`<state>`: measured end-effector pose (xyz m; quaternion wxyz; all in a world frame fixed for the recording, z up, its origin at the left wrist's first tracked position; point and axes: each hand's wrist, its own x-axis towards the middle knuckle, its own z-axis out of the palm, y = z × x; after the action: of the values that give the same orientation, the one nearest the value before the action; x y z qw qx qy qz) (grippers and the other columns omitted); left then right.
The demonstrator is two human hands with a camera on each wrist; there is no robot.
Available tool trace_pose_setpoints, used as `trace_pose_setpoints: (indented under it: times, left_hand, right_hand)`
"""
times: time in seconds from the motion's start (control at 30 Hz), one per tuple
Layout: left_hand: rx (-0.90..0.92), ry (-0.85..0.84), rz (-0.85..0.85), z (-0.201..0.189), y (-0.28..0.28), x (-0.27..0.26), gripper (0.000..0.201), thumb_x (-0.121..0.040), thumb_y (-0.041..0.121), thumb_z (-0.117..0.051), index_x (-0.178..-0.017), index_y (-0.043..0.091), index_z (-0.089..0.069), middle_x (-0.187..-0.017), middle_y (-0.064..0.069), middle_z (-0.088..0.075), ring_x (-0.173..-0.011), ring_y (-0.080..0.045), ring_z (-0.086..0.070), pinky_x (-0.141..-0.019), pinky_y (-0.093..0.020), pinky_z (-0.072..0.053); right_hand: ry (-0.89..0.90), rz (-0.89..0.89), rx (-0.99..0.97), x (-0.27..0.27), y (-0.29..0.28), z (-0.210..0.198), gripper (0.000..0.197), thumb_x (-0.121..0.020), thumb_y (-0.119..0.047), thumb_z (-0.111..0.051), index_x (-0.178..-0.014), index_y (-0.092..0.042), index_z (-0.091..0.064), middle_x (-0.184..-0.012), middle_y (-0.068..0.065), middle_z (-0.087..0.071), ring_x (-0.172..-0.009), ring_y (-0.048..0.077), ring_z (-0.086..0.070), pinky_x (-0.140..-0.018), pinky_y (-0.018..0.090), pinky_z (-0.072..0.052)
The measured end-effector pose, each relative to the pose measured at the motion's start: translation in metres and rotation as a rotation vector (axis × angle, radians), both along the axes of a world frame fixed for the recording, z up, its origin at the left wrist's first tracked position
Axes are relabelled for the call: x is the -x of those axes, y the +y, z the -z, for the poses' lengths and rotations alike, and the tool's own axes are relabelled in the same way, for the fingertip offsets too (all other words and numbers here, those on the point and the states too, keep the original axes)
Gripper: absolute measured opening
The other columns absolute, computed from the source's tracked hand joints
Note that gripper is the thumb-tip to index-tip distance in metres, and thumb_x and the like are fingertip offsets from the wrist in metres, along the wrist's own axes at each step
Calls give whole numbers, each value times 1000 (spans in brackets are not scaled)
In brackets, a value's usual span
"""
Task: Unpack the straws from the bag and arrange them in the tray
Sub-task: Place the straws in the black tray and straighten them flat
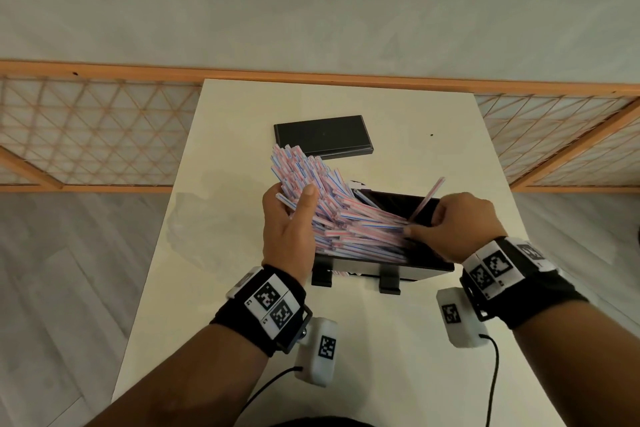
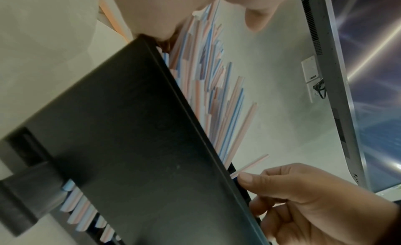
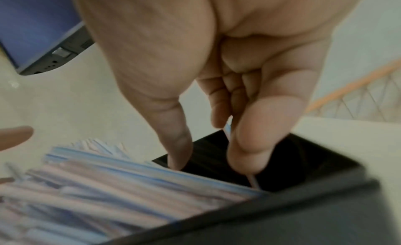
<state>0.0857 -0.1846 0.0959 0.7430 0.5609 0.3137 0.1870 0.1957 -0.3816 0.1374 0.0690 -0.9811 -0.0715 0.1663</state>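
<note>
Left hand (image 1: 289,229) cups the far-left ends of the striped straws (image 1: 332,211), fingers curled under the bundle, thumb on top. Right hand (image 1: 464,225) pinches one loose straw (image 1: 427,198) between thumb and fingers at the bundle's right end; that straw tilts up and away. Bundle fans out leftward, its right ends down inside the black tray (image 1: 429,263), its left ends raised above the tray's left edge. Tray sits on the white table (image 1: 415,340), near side. Flat black lid (image 1: 322,136) lies on the table farther back, just beyond the straws. A crumpled clear bag (image 1: 194,222) lies on the table's left side.
</note>
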Motion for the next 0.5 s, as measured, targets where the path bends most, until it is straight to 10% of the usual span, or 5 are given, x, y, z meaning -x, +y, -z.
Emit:
trace_pose_setpoints:
  times: [0.13, 0.27, 0.5]
  left_hand:
    - [-18, 10, 0, 0, 0, 2, 63, -77, 63, -64, -124, 23, -52, -121, -3, -69, -114, -22, -67, -103, -55, -51]
    - [-1, 0, 2, 0, -1, 2, 61, -75, 63, -64, -119, 22, -53, -117, -3, -70, -111, -22, -69, -101, -54, -52]
    - [35, -21, -10, 4, 3, 3, 56, -74, 64, -63, -113, 25, -54, -118, -7, -69, -111, -26, -69, -100, -57, -52]
  right_hand:
    - [-35, 152, -405, -9, -7, 11, 49, -72, -40, -83, -105, -26, -48, -74, -3, -69, -68, 23, -69, -65, 36, -56]
    - [-140, -157, -416, -8, 1, 10, 5, -89, -23, -68, -84, -24, -68, -69, -7, -68, -73, 22, -67, -66, 20, -44]
    - [-388, -513, -479, 10, 11, -41, 7, -88, -12, -62, -90, -11, -68, -82, 5, -64, -74, 29, -61, -69, 36, -50]
